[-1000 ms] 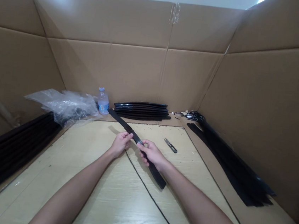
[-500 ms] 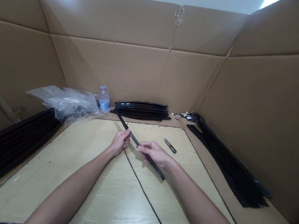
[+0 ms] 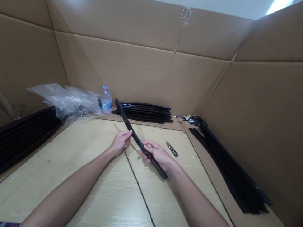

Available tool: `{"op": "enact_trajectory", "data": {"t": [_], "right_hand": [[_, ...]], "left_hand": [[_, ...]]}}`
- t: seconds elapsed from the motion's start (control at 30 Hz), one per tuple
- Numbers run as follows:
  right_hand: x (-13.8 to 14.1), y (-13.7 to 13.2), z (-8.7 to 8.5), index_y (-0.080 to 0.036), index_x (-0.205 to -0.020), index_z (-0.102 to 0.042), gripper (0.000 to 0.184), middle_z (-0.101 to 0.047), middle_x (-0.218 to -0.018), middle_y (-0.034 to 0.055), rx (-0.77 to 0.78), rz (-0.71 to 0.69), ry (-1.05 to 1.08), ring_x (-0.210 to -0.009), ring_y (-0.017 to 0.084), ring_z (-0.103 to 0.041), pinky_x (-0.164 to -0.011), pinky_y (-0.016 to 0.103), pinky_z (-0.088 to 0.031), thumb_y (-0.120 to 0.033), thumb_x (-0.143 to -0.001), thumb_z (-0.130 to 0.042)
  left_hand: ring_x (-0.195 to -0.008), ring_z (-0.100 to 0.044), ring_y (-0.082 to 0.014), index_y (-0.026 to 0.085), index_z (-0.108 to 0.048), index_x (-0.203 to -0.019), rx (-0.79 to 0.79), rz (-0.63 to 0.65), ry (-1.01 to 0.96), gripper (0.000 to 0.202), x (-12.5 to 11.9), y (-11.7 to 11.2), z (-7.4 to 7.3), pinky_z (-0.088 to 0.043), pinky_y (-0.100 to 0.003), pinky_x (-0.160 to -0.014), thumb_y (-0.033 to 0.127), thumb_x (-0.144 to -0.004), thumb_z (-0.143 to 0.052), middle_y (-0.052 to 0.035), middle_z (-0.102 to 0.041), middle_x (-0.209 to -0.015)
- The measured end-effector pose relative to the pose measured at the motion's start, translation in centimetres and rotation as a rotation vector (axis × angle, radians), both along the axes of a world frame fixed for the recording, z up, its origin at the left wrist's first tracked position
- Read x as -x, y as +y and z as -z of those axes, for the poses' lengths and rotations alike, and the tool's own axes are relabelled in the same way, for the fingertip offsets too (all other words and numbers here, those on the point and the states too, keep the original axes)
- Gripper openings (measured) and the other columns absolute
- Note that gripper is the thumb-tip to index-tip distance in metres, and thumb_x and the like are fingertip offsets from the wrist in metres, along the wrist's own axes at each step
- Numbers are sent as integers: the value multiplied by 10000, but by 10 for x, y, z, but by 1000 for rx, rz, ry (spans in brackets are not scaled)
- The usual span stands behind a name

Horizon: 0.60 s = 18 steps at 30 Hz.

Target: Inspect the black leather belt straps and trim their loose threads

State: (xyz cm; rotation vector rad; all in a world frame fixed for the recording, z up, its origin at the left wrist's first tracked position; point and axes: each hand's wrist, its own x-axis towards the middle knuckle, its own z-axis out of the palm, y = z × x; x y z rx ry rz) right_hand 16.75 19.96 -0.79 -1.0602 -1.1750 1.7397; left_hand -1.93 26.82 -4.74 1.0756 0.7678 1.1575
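In the centre of the frame, a long, narrow, slightly curved black strip (image 3: 138, 140) slants from the upper left, where its far end overlaps the back row, down to the lower right. The person's left hand (image 3: 121, 143) pinches it a little above its middle between thumb and curled fingers; the right hand (image 3: 157, 154) holds it lower down, thumb on top and fingers curled under, with the near end jutting past the palm

A thin black cord (image 3: 140, 189) runs from just below the left hand to the bottom edge of the frame, right of centre; whether that hand also grips it cannot be told. It lies on a pale wood-grained tabletop (image 3: 107, 199). Right of the right hand lies a pair of small dark metal thread snips (image 3: 172, 149), points toward the upper left

Behind, at centre, is a neat stack of glossy black strips (image 3: 147, 113), with a clear plastic bottle with a blue label (image 3: 106, 100) to its left and a crumpled transparent plastic bag (image 3: 71, 103) beyond. A pile of long black strips (image 3: 15, 140) fills the left edge; a fanned bundle of flat black strips (image 3: 232, 172) lies at right. Brown cardboard walls (image 3: 134, 68) rise around the tabletop
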Motion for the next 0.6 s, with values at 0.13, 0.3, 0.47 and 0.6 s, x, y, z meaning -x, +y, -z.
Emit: {"op": "enact_trajectory", "data": {"t": [0.13, 0.3, 0.47, 0.6], "right_hand": [[4, -1, 3, -167, -934, -569, 184, -588, -668, 1, -7, 56, -43, -492, 81, -509, -421, 186, -444, -211, -770, -641], [7, -1, 7, -183, -847, -500, 296, -541, -615, -47, -79, 55, -18, -476, 91, -520, -419, 209, -459, -268, -682, -730], [8, 0, 3, -201, -832, -440, 307, -631, -745, 4, -159, 49, -22, -442, 68, -477, -361, 163, -340, -446, -770, -614], [8, 0, 3, -171, -860, -525, 267, -626, -755, 15, -187, 43, -38, -490, 60, -475, -417, 163, -360, -419, -791, -594]], "left_hand": [[-347, -202, -13, 159, -399, -575, -12, -1, 8, 432, -1, -2, 1, -102, -176, -350, 471, -717, -662, 89, -264, -472], [-332, -196, -9, 157, -404, -571, -22, 12, 11, 429, -1, -2, 2, -96, -179, -352, 472, -728, -650, 86, -274, -468], [-327, -186, -10, 159, -410, -582, -9, 14, 8, 436, -1, -1, 1, -88, -178, -345, 509, -747, -611, 93, -250, -467], [-323, -166, -14, 171, -381, -577, 9, 34, 7, 468, 0, 0, 0, -79, -181, -339, 560, -755, -569, 100, -224, -463]]}}
